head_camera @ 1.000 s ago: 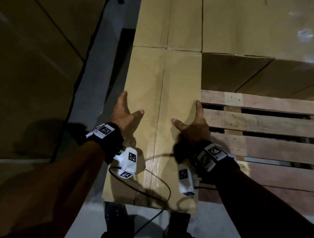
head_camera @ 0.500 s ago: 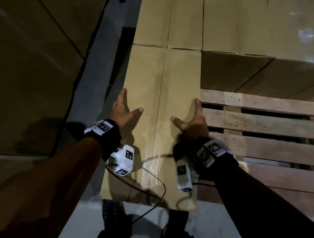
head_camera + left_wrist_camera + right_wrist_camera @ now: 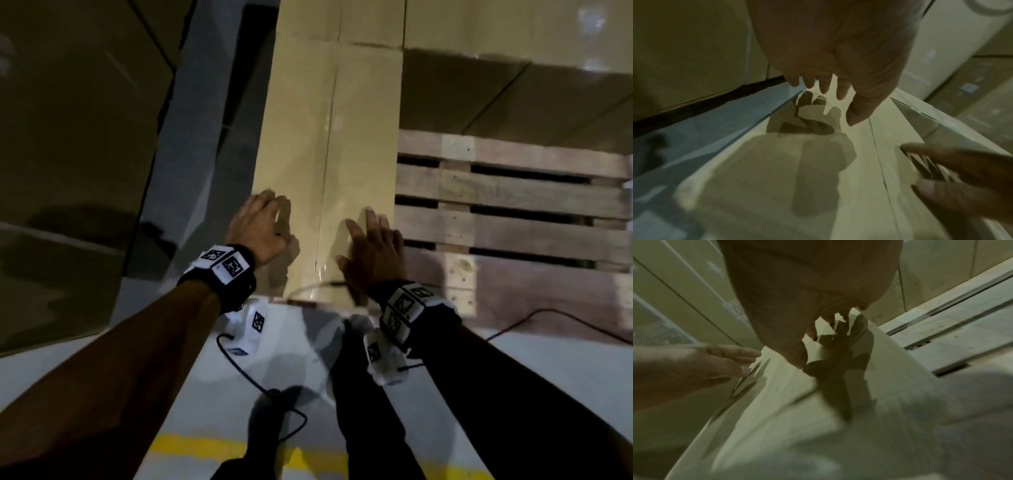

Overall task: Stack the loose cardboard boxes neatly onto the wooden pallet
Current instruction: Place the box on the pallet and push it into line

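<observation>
A long taped cardboard box (image 3: pixel 329 154) lies lengthwise on the left side of the wooden pallet (image 3: pixel 513 192), its far end against another box. Both hands are over its near end. My left hand (image 3: pixel 270 212) is by the left edge with fingers straight and loose. My right hand (image 3: pixel 373 236) is by the right edge, fingers spread. In the left wrist view my left hand (image 3: pixel 828 87) hangs just above the box top (image 3: pixel 777 162) and casts a shadow on it. The right wrist view shows my right hand (image 3: pixel 818 331) the same way. Neither hand holds anything.
Stacked boxes (image 3: pixel 513 34) fill the back of the pallet. Large cartons (image 3: pixel 68 137) stand at the left across a narrow strip of grey floor (image 3: pixel 191 137). Bare slats lie to the right of the box. A black cable (image 3: pixel 260 387) and a yellow line (image 3: pixel 205 445) are on the floor.
Both hands let go of the box's sides and drew back to its near end. The box's near end, which overhung the pallet, now lies about level with the pallet's front edge.
</observation>
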`<state>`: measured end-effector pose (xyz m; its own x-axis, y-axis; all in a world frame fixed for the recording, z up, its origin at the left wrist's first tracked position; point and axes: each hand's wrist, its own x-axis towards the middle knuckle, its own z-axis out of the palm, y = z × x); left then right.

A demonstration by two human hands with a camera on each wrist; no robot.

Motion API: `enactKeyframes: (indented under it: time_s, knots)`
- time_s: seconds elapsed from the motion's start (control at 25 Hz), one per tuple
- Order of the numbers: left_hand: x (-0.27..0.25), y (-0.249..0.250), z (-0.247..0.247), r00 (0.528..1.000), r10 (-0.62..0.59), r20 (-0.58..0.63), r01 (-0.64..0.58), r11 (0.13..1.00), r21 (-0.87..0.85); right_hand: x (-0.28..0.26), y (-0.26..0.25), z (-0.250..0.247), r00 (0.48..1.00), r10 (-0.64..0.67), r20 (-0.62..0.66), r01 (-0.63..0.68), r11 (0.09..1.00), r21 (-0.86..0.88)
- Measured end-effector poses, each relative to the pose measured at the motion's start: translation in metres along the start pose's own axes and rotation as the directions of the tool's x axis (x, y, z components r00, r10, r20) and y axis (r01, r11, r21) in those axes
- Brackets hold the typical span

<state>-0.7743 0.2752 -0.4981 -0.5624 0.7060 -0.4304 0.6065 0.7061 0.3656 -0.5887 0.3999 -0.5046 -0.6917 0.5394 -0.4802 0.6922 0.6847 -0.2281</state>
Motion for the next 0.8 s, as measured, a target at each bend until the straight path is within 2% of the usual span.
enactKeyframes:
  time_s: [0.12, 0.24, 0.36, 0.56, 0.68, 0.8]
  knots:
    - [-0.043, -0.002, 0.023, 0.982, 0.149, 0.118, -0.163, 0.979, 0.123, -0.035, -0.006, 0.023, 1.0, -0.004, 0.004, 0.004, 1.0, 0.003]
    - [-0.08, -0.014, 0.041, 0.962, 0.184, 0.203, -0.23, 0.945, 0.234, -0.057, -0.008, 0.034, 0.999, -0.031, 0.014, 0.031, 1.0, 0.004]
    - [-0.098, -0.024, 0.055, 0.958, 0.228, 0.175, -0.27, 0.922, 0.279, -0.071, -0.005, 0.044, 1.0, -0.02, -0.02, 0.019, 0.998, -0.053]
    - [-0.099, -0.028, 0.057, 0.96, 0.27, 0.074, -0.277, 0.883, 0.378, -0.071, -0.005, 0.059, 0.986, -0.051, -0.157, 0.027, 0.988, -0.151]
    - [-0.095, -0.029, 0.057, 0.959, 0.264, 0.099, -0.281, 0.865, 0.415, -0.068, -0.006, 0.054, 0.996, -0.015, -0.086, 0.003, 0.989, -0.146]
    - [-0.1, -0.022, 0.049, 0.956, 0.275, 0.1, -0.291, 0.856, 0.427, -0.074, -0.014, 0.038, 0.997, 0.08, -0.018, -0.081, 0.995, -0.066]
